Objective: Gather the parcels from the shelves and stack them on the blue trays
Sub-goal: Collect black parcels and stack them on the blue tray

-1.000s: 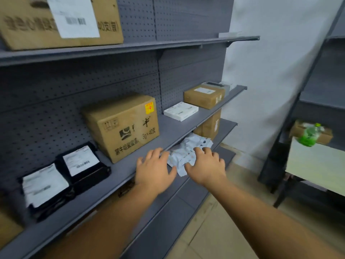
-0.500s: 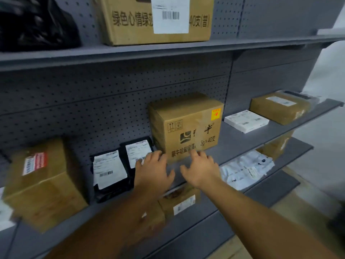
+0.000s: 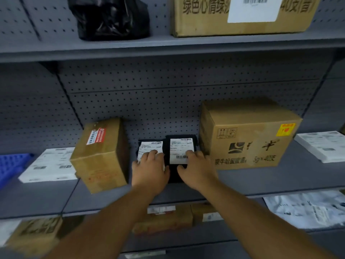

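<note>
1. While both arms reach to the mid shelf (image 3: 261, 181), L hand (image 3: 150, 170) lies flat on the L black parcel (image 3: 149, 148), fingers spread, not clamped.
2. R hand (image 3: 196, 170) rests on the R black parcel (image 3: 182, 151), fingers apart, no grip.
3. Both parcels sit side by side, touching, btwn small box (image 3: 101, 156) and big box (image 3: 248, 133).
4. Blue tray (image 3: 11, 165) at far L.
</note>
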`<state>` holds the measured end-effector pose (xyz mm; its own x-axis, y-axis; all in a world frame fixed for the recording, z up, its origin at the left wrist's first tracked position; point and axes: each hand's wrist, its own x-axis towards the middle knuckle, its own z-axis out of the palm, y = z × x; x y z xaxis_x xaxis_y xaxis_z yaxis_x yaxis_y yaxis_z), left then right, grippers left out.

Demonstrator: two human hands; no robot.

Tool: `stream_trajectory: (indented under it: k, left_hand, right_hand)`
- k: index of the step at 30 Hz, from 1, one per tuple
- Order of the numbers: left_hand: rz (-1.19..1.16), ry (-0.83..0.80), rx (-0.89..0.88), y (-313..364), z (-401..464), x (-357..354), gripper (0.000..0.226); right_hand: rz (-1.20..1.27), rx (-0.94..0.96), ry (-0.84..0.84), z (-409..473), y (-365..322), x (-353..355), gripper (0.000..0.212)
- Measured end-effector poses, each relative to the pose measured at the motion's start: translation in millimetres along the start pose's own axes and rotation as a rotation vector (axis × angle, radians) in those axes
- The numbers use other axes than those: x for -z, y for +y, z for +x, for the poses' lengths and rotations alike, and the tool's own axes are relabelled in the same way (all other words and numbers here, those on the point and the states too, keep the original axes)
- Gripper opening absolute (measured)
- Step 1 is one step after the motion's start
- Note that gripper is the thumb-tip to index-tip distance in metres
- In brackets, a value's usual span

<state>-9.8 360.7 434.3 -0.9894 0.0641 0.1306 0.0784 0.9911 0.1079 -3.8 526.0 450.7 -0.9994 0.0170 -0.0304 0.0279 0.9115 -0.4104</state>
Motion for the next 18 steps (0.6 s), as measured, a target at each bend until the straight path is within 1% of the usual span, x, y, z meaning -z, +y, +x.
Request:
stream_trajectory:
  k: [2,7,12,18]
  left_hand:
    - [0.003,-0.020,0.036,-9,0,-5,0.048]
    - [-0.013,-0.110,0.074,-20,10,-13,0.052]
    - [-0.032,-0.173,0.081,-21,21,-24,0.046]
    - [-0.053,-0.235,0.111,-18,38,-33,0.045]
  right_hand:
    - [-0.025,0.023,0.002,7,-7,-8,0.063]
    - [-0.097,0.028,0.015,27,-23,-22,0.069]
    - [-0.107,0.000,-0.003,46,-29,-36,0.070]
    - [-0.079,-0.026,-0.043,60,-29,-48,0.070]
